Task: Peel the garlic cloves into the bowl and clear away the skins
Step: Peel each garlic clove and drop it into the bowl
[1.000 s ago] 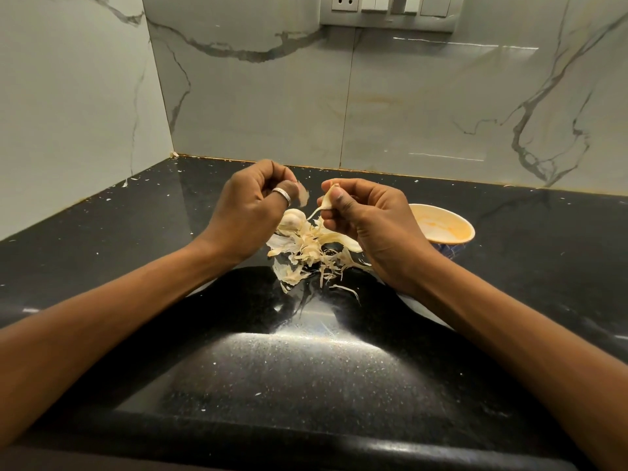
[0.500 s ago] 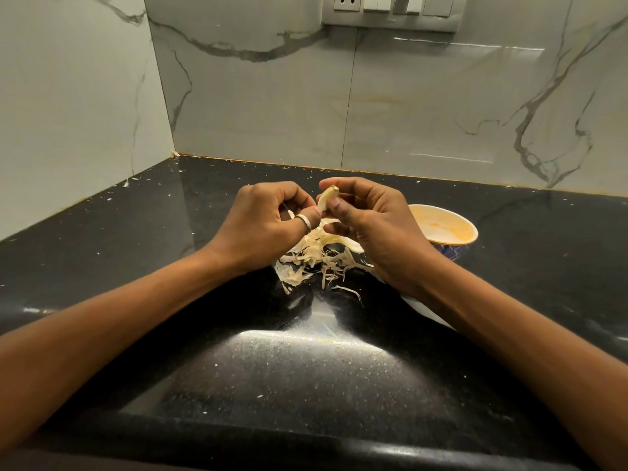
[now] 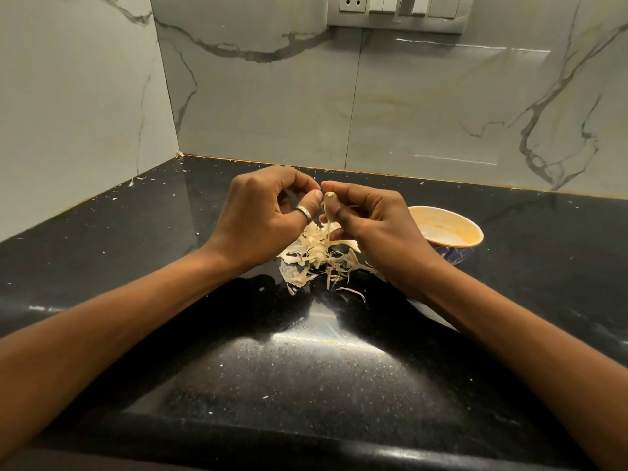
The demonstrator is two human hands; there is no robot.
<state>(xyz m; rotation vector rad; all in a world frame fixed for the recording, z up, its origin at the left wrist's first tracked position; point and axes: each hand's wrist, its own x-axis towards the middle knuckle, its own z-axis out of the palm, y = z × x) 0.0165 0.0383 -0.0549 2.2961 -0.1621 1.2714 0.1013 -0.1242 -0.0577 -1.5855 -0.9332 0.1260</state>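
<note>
My right hand [image 3: 373,226] pinches a pale garlic clove [image 3: 330,198] upright between thumb and fingers, a strip of skin hanging from it. My left hand [image 3: 261,212], a ring on its thumb, is curled with thumb tip and fingertips at the clove's top; whether it pinches skin I cannot tell. Both hands hover above a heap of pale garlic skins [image 3: 316,258] on the black counter [image 3: 306,368]. An orange-stained bowl [image 3: 445,229] stands just right of my right hand; no cloves show inside it.
Marble wall tiles close off the back and left of the counter corner. A switch and socket plate [image 3: 396,11] is on the back wall. Tiny skin flecks dot the counter, and its front edge runs along the bottom.
My left hand has moved right and met the clove at my right hand's fingertips. The right hand has turned the clove upright and lifted it slightly.
</note>
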